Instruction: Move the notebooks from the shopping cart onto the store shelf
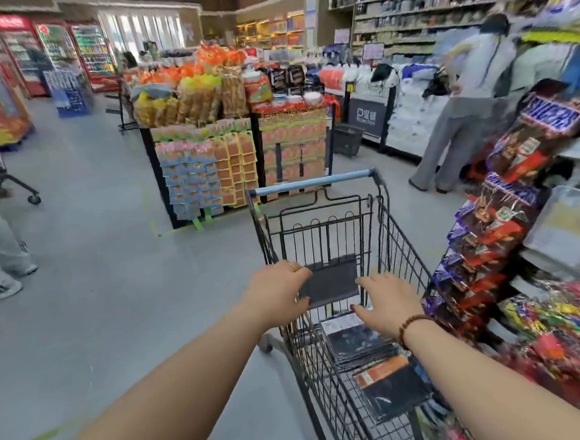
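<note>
**Right hand reaching for the notebooks in the cart**

The left hand (280, 294) is curling over the left edge of the dark seat flap (334, 280), fingers above and thumb beneath, and appears to be steadying the shopping cart (313, 183). The notebooks (357, 344) are lying flat on the cart floor in two dark stacks. Their long sides are running along the cart's length, away from the person, and the nearer stack is wearing an orange band. The right hand (388, 302) is hanging palm down over the far end of the farther stack, with fingers spread apart and holding nothing. Whether it is touching the top cover cannot be told. Being directly above the stack, this hand looks the likelier one to make the lift. Further right, beyond the candy rack (507, 204) beside the cart wall, the store shelf (579, 153) is waiting, so the carry is probably going rightward and up.
</note>
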### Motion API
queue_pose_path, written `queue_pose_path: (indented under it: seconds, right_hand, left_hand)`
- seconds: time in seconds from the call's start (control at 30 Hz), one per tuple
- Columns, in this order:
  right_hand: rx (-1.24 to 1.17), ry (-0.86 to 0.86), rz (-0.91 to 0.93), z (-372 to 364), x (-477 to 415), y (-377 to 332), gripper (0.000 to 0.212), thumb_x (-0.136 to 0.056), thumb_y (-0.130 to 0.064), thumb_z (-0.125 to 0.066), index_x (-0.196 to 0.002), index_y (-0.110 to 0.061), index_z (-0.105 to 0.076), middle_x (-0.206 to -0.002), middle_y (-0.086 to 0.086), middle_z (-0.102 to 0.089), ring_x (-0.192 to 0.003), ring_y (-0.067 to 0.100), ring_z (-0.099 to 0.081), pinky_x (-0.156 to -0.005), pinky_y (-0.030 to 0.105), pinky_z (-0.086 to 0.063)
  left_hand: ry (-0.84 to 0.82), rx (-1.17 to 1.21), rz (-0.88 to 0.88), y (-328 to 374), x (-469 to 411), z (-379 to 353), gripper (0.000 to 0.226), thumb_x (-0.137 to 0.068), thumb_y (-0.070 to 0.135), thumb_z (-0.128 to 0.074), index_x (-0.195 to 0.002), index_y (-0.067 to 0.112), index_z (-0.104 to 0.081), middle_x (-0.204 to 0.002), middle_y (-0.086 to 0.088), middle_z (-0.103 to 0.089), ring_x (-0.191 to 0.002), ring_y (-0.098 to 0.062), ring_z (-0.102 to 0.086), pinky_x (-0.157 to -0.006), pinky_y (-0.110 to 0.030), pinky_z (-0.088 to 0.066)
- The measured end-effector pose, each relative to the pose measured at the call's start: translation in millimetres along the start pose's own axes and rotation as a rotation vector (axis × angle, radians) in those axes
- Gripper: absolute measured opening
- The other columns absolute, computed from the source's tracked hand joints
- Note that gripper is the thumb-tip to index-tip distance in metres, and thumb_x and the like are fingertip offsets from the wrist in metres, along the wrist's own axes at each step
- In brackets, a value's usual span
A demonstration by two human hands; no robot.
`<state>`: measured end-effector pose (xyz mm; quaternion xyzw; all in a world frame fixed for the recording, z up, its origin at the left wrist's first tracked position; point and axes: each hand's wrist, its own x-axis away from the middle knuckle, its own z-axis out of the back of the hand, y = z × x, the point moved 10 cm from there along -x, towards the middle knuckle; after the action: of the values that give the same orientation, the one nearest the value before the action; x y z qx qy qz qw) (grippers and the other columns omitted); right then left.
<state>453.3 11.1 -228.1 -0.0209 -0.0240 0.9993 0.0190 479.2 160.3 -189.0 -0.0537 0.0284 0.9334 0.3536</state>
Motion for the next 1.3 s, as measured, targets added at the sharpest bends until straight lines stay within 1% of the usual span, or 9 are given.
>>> queue_pose_path:
  seconds: [0.23,0.4,0.53,0.73,0.87,1.0,1.1,1.23,1.3]
  right_hand:
    - [-0.004,0.015,-0.144,-12,-39,-22,0.053,-0.088,-0.049,-0.047,-0.136,-0.026,-0.042,-0.131,-0.004,-0.053,-0.122,0.019,-0.045,-0.105,0.036,-0.035]
    - [-0.019,-0.023,-0.249,-25,-48,-15,0.048,-0.087,-0.048,-0.049,-0.129,-0.024,-0.049,-0.123,-0.001,-0.058,-0.116,0.022,-0.048,-0.097,0.036,-0.038]
    - [-0.031,-0.065,-0.342,-45,-46,11,0.049,-0.085,-0.048,-0.048,-0.129,-0.025,-0.049,-0.12,0.001,-0.057,-0.115,0.024,-0.048,-0.094,0.036,-0.038]
    - [-0.069,-0.097,-0.493,-82,-47,74,0.035,-0.083,-0.044,-0.048,-0.112,-0.024,-0.054,-0.113,0.0,-0.058,-0.108,0.024,-0.05,-0.086,0.035,-0.04]
    - [-0.154,-0.094,-0.624,-110,-47,124,0.042,-0.084,-0.046,-0.049,-0.12,-0.025,-0.054,-0.118,-0.001,-0.059,-0.111,0.024,-0.049,-0.091,0.037,-0.043]
    - [-0.187,-0.094,-0.725,-139,-39,160,0.039,-0.085,-0.044,-0.046,-0.117,-0.024,-0.054,-0.117,0.0,-0.058,-0.113,0.024,-0.049,-0.092,0.035,-0.041]
    - [-0.241,-0.098,-0.805,-160,-31,177,0.048,-0.087,-0.044,-0.047,-0.13,-0.022,-0.048,-0.125,0.001,-0.056,-0.117,0.023,-0.047,-0.097,0.035,-0.039]
    - [-0.311,-0.091,-0.914,-192,-16,189,0.043,-0.086,-0.042,-0.047,-0.124,-0.022,-0.05,-0.117,0.002,-0.057,-0.114,0.024,-0.047,-0.092,0.036,-0.042]
    - [-0.336,-0.137,-0.964,-216,-8,190,0.042,-0.085,-0.041,-0.047,-0.122,-0.021,-0.052,-0.116,0.002,-0.058,-0.113,0.025,-0.048,-0.09,0.036,-0.043]
  left_hand:
    - [-0.034,0.017,-0.19,-52,-44,-16,0.045,-0.088,0.035,-0.051,-0.13,0.018,-0.049,-0.122,-0.004,-0.058,-0.114,-0.024,-0.051,-0.091,-0.037,-0.045]
    - [-0.067,0.065,-0.287,-59,-82,-38,0.047,-0.087,0.034,-0.051,-0.13,0.016,-0.05,-0.119,-0.004,-0.059,-0.116,-0.025,-0.051,-0.092,-0.037,-0.045]
    - [-0.14,0.066,-0.351,-43,-117,-71,0.054,-0.086,0.039,-0.049,-0.135,0.018,-0.044,-0.128,-0.004,-0.055,-0.12,-0.026,-0.048,-0.098,-0.042,-0.044]
    - [-0.21,0.038,-0.485,0,-173,-110,0.044,-0.086,0.038,-0.049,-0.124,0.016,-0.052,-0.121,-0.004,-0.057,-0.113,-0.025,-0.051,-0.088,-0.04,-0.049]
    - [-0.27,0.045,-0.558,29,-219,-138,0.045,-0.086,0.038,-0.049,-0.126,0.017,-0.051,-0.121,-0.006,-0.058,-0.112,-0.026,-0.052,-0.09,-0.038,-0.047]
    - [-0.332,0.069,-0.596,55,-246,-172,0.047,-0.088,0.037,-0.05,-0.129,0.016,-0.049,-0.123,-0.005,-0.056,-0.116,-0.026,-0.05,-0.095,-0.039,-0.045]
    - [-0.392,0.09,-0.617,69,-255,-202,0.05,-0.089,0.039,-0.051,-0.134,0.017,-0.045,-0.128,-0.005,-0.054,-0.12,-0.025,-0.046,-0.098,-0.038,-0.042]
    - [-0.471,0.112,-0.664,87,-263,-243,0.055,-0.089,0.037,-0.052,-0.14,0.018,-0.041,-0.138,-0.006,-0.048,-0.127,-0.025,-0.043,-0.099,-0.037,-0.041]
    - [-0.501,0.142,-0.644,91,-269,-264,0.055,-0.088,0.036,-0.053,-0.139,0.02,-0.041,-0.139,-0.007,-0.047,-0.127,-0.026,-0.043,-0.099,-0.036,-0.042]
